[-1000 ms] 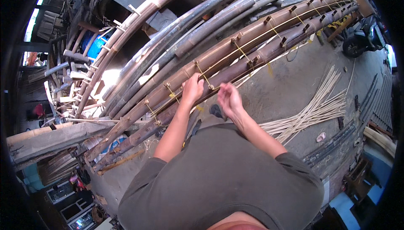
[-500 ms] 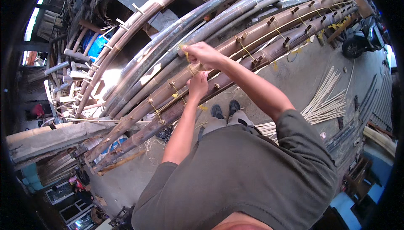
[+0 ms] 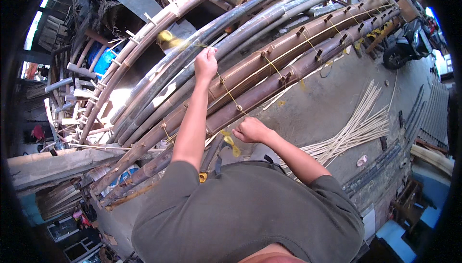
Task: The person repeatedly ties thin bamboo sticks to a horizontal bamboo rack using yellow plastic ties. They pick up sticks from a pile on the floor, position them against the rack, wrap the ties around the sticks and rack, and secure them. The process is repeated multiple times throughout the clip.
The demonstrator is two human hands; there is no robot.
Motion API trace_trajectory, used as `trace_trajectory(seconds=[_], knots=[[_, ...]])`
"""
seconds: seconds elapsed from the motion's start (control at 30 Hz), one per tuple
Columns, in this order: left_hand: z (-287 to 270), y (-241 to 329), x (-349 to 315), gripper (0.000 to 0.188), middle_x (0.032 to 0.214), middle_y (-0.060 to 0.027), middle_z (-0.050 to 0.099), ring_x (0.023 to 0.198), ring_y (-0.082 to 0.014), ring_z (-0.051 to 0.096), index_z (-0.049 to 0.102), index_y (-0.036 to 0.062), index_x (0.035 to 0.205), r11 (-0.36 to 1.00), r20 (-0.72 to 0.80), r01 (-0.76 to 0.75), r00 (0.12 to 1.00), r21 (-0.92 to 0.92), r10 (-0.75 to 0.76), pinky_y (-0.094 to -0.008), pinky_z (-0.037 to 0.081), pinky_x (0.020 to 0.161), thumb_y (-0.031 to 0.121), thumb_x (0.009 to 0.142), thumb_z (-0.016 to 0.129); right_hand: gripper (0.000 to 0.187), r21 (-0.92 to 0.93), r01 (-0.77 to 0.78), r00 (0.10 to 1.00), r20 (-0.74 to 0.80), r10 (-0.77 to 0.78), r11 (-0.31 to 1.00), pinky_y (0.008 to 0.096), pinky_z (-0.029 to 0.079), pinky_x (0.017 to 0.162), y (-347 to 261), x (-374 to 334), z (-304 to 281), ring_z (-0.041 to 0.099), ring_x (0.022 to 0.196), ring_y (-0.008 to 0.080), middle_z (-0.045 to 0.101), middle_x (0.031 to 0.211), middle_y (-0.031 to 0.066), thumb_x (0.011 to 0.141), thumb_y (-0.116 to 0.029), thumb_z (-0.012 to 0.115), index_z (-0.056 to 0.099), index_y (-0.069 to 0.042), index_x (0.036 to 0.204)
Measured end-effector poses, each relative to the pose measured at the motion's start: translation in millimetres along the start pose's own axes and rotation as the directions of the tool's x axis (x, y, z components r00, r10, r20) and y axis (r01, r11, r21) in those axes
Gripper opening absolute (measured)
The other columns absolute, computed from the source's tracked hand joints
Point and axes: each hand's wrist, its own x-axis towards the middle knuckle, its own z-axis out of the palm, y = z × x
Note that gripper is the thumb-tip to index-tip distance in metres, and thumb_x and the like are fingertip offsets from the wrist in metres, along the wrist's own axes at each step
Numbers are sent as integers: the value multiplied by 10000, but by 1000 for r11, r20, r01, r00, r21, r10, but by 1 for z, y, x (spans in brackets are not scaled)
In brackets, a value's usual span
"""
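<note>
Two long brown bamboo poles, a far one and a near one, run side by side with short pegs standing in them. Yellow twine stretches across both, round a peg on the near pole. My left hand, beyond the far pole, is closed on one end of the twine. Past it a yellow twine bundle swings, blurred. My right hand, a fist on the near side of the poles, grips the other end. A second yellow bundle hangs just left of that fist.
Curved grey poles lie beyond the bamboo, and a pegged curved bamboo piece stands farther left. Thin pale sticks are heaped on the floor at right. A motorbike stands at the far right.
My hands, close together over the far pole before, have drawn apart. The left went away and leftward, the right came toward me, and the twine between them is now taut across the poles.
</note>
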Motion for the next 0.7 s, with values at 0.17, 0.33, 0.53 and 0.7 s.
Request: trace_trajectory(seconds=[0.17,0.33,0.53,0.7], knots=[[5,-45,-1,429,1058,-220,659,1015,-435,608,660,47,1079,940,324,-15,940,340,-103,-490,484,863,425,938,511,237,-230,48,989,-125,-79,972,445,507,776,6,5,40,647,741,363,644,733,183,815,-268,599,651,-41,772],[-83,-20,-47,479,1060,-301,629,1024,-453,596,580,-8,1169,923,211,-36,976,384,-50,-508,473,878,409,943,519,388,116,-119,993,16,118,986,443,480,827,-68,2,78,599,1016,299,617,1091,140,850,-253,635,555,-98,1197],[-155,-61,-181,352,1068,-222,663,1004,-392,628,543,77,1187,908,436,-39,885,418,-162,-520,412,867,303,917,565,161,856,285,710,114,695,-431,301,482,697,-96,37,101,566,757,123,609,867,-7,970,-236,508,585,-101,928],[-115,-69,-214,259,990,-117,693,1010,-311,624,611,126,1089,930,176,3,982,368,-73,-504,335,869,298,896,590,262,950,299,762,-181,622,-91,301,439,592,-189,132,53,521,656,133,560,731,26,973,-252,458,540,-86,788]])
